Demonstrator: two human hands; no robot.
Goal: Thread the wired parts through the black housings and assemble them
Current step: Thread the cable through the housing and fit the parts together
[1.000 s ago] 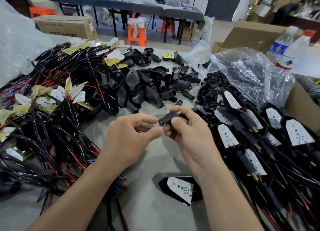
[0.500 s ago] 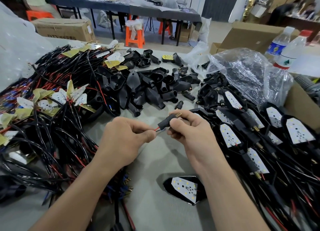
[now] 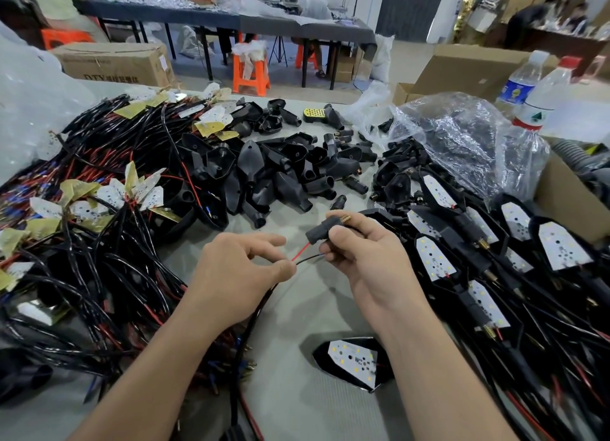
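Black housing (image 3: 321,232), frame ctr, gripped by right hand (image 3: 366,265), fingers curled round it to steady it. Red/blk wires (image 3: 302,254) exit its lower end; left hand (image 3: 244,269) fingers pinch them, prob. to draw them through. Spare housings (image 3: 264,173) upper ctr on surface (image 3: 297,312).

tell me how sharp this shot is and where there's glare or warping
Head view: sharp at centre, on the left hand pinching the wires and the right hand holding the black housing; the wide lens bends the edges, tilting the bottles; glare on the plastic bag; the far table is soft.
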